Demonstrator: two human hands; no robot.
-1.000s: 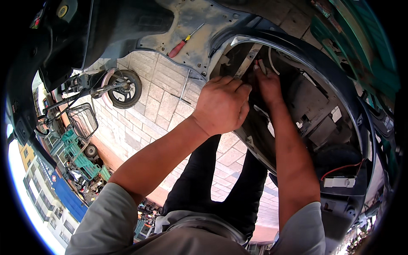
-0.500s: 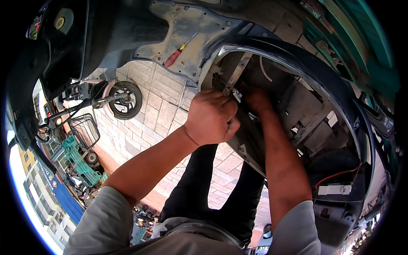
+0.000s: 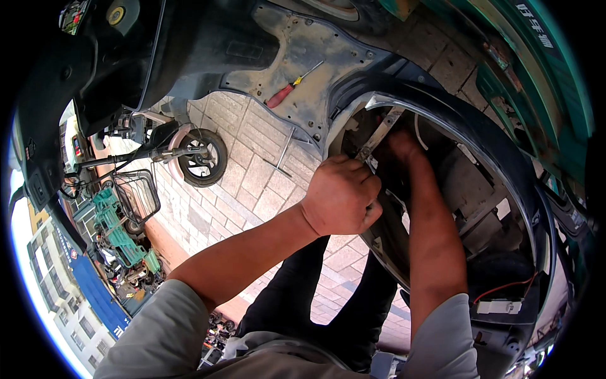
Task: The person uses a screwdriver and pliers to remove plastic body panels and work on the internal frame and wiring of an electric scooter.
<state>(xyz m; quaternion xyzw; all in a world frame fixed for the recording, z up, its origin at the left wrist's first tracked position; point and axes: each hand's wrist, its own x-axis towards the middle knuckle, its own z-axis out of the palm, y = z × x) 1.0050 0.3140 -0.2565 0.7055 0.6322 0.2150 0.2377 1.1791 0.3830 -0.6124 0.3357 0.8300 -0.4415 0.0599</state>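
Observation:
My left hand [image 3: 344, 194] is closed in a fist at the left rim of an open seat cavity in a dark scooter body [image 3: 536, 208]. What its curled fingers hold is hidden. Just beyond the knuckles, a worn flat metal strip [image 3: 381, 132] slants across the cavity. Inside, my right hand [image 3: 402, 146] reaches down beside that strip, its fingers lost in shadow. A screwdriver [image 3: 281, 96] with a red and yellow handle lies on the dusty footboard [image 3: 297, 41], apart from both hands.
A metal T-shaped tool [image 3: 282, 158] rests on the paving beside the scooter. Near the cavity's rear, a red wire [image 3: 505, 288] runs by a white label [image 3: 499, 307]. Another two-wheeler's front wheel [image 3: 202, 158] stands to the left. Green metal framework [image 3: 555, 114] rises at the far right.
The view has shifted, so the scooter sits lower and further right. My right hand has moved farther up along the metal strip. My left fist stays at the rim.

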